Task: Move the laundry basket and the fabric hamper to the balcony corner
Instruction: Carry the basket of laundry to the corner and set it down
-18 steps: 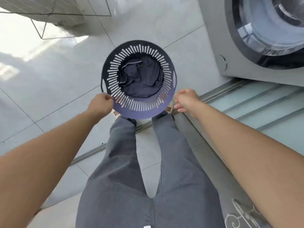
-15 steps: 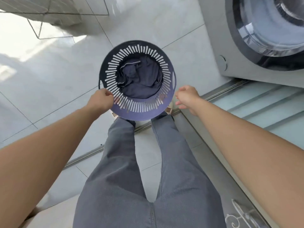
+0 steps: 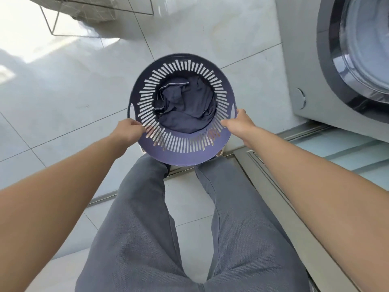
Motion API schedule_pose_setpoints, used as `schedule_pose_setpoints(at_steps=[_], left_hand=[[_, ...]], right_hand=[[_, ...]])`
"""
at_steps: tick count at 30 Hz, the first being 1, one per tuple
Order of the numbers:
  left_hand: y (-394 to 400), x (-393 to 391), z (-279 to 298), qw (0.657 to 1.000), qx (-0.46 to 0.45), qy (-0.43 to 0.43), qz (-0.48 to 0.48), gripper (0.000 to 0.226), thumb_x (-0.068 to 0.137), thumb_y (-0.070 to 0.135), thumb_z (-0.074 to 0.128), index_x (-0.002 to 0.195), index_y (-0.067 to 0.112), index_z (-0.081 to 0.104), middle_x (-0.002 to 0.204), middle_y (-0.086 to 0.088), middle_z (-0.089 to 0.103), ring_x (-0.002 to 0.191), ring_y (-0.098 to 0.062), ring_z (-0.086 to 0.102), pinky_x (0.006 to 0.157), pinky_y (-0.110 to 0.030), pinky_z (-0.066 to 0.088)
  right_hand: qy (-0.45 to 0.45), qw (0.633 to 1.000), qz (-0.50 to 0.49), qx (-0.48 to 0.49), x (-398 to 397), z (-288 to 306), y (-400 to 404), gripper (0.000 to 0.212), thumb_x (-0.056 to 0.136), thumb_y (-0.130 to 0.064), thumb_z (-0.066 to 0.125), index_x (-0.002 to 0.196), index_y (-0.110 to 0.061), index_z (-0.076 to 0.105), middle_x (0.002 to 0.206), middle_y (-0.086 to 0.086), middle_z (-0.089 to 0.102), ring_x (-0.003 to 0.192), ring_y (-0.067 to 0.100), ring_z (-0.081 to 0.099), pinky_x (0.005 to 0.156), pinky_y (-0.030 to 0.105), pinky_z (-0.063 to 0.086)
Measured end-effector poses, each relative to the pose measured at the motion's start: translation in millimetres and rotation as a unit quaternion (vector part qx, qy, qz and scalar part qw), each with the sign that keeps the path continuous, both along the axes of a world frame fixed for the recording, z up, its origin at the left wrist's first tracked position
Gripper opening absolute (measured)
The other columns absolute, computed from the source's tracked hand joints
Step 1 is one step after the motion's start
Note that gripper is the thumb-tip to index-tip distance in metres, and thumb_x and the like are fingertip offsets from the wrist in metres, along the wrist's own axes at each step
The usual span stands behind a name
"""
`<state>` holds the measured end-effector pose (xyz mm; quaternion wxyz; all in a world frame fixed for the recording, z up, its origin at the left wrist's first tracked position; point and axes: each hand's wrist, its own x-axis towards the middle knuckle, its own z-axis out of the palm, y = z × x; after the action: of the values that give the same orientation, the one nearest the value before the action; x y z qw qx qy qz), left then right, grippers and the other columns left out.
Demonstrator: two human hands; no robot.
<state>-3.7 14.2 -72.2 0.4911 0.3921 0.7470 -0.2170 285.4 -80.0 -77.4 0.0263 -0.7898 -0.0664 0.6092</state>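
Observation:
A round dark blue slotted laundry basket [image 3: 179,153] is straight ahead of me above the tiled floor, with dark clothes [image 3: 186,108] bunched in its bottom. My left hand [image 3: 130,129] grips the basket's left rim. My right hand [image 3: 240,123] is on the right rim near the handle slot, fingers over the edge. The rim looks slightly blurred. My grey-trousered legs stand just below it. No fabric hamper is clearly in view.
A front-loading washing machine [image 3: 305,66] stands at the right, close to the basket. A sliding-door floor track [image 3: 273,144] crosses under my feet. A wire drying rack with cloth [image 3: 84,9] stands at the top left. Pale floor tiles [image 3: 63,91] spread to the left.
My right hand has moved in from beside the basket onto its right rim. The basket now looks larger and closer, with its rim blurred by motion.

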Motion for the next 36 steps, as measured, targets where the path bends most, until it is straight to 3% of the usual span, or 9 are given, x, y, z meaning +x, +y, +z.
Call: schedule_pose_setpoints(at_steps=[2, 6, 11, 14, 19, 22, 28, 32, 36], left_hand=[[-7.3, -7.0, -2.3, 0.998, 0.004, -0.03, 0.049, 0.02, 0.086, 0.015, 0.058, 0.105, 0.012, 0.063, 0.111, -0.003, 0.059, 0.102, -0.021, 0.051, 0.084, -0.031, 0.037], [-7.3, -21.5, 2.2, 0.986, -0.005, -0.083, 0.145, 0.029, 0.087, 0.017, 0.062, 0.116, 0.012, 0.065, 0.118, 0.001, 0.061, 0.114, -0.016, 0.05, 0.094, -0.029, 0.034], [-3.5, -36.8, -2.7, 0.97, -0.007, -0.131, 0.207, 0.032, 0.089, 0.02, 0.059, 0.12, 0.015, 0.063, 0.125, 0.007, 0.059, 0.12, -0.009, 0.044, 0.102, -0.031, 0.032], [-7.9, -33.2, -12.9, 0.965, 0.012, -0.151, 0.213, 0.027, 0.088, 0.018, 0.061, 0.115, 0.013, 0.065, 0.118, 0.003, 0.062, 0.113, -0.011, 0.051, 0.094, -0.028, 0.033], [-28.9, -37.2, -4.5, 0.959, -0.005, -0.138, 0.246, 0.015, 0.085, 0.015, 0.059, 0.097, 0.012, 0.067, 0.092, 0.0, 0.061, 0.09, -0.016, 0.057, 0.093, -0.032, 0.041], [-40.1, -54.9, 20.4, 0.963, 0.011, -0.133, 0.234, 0.021, 0.082, 0.012, 0.059, 0.103, 0.006, 0.059, 0.087, -0.008, 0.059, 0.087, -0.02, 0.058, 0.09, -0.034, 0.046], [-46.7, -86.8, 92.1, 0.944, 0.05, -0.139, 0.296, 0.019, 0.087, 0.012, 0.059, 0.104, 0.01, 0.052, 0.079, -0.005, 0.06, 0.069, -0.019, 0.059, 0.071, -0.028, 0.053], [-58.9, -103.7, 134.8, 0.947, 0.043, -0.11, 0.3, 0.01, 0.086, 0.014, 0.06, 0.096, 0.011, 0.059, 0.07, -0.002, 0.057, 0.058, -0.016, 0.054, 0.061, -0.025, 0.05], [-67.0, -127.1, 198.4, 0.939, 0.07, -0.105, 0.32, 0.003, 0.087, 0.013, 0.06, 0.088, 0.01, 0.061, 0.065, -0.001, 0.051, 0.055, -0.014, 0.048, 0.057, -0.023, 0.046]], right_hand=[[0.01, 0.999, -0.041, 0.006, 1.0, 1.0, -2.6, 0.053, 0.088, -0.018, 0.062, 0.137, -0.019, 0.044, 0.124, -0.003, 0.058, 0.094, 0.007, 0.058, 0.069, 0.025, 0.043], [0.062, 0.992, -0.11, -0.025, 7.7, 7.4, -4.0, 0.055, 0.09, -0.025, 0.064, 0.143, -0.02, 0.047, 0.141, -0.002, 0.052, 0.13, 0.019, 0.049, 0.104, 0.042, 0.04], [0.072, 0.991, -0.107, -0.029, 7.8, 0.7, -4.3, 0.019, 0.091, -0.027, 0.06, 0.109, -0.021, 0.062, 0.131, 0.001, 0.056, 0.125, 0.021, 0.054, 0.112, 0.048, 0.035], [0.026, 0.993, -0.114, -0.015, 0.6, -11.2, -10.0, 0.046, 0.089, -0.026, 0.062, 0.133, -0.016, 0.055, 0.134, 0.003, 0.055, 0.124, 0.022, 0.054, 0.108, 0.048, 0.042], [0.016, 0.99, -0.133, -0.034, -7.2, 0.8, -33.7, 0.046, 0.088, -0.024, 0.062, 0.133, -0.013, 0.055, 0.131, 0.005, 0.055, 0.122, 0.022, 0.055, 0.095, 0.044, 0.048], [0.019, 0.99, -0.133, -0.037, -10.6, 28.4, -46.5, 0.037, 0.09, -0.022, 0.06, 0.126, -0.012, 0.058, 0.115, 0.004, 0.058, 0.11, 0.022, 0.06, 0.079, 0.039, 0.05], [0.047, 0.994, -0.093, -0.036, -30.9, 100.1, -47.3, 0.031, 0.09, -0.027, 0.059, 0.119, -0.016, 0.06, 0.106, 0.005, 0.061, 0.093, 0.022, 0.064, 0.084, 0.04, 0.053], [0.047, 0.997, -0.046, -0.031, -49.9, 143.5, -44.3, 0.007, 0.089, -0.026, 0.061, 0.092, -0.02, 0.064, 0.095, 0.004, 0.064, 0.078, 0.02, 0.067, 0.055, 0.029, 0.053], [0.049, 0.999, -0.013, -0.014, -71.2, 194.0, -33.2, 0.013, 0.088, -0.027, 0.061, 0.089, -0.015, 0.061, 0.086, 0.006, 0.065, 0.074, 0.023, 0.067, 0.063, 0.033, 0.054]])
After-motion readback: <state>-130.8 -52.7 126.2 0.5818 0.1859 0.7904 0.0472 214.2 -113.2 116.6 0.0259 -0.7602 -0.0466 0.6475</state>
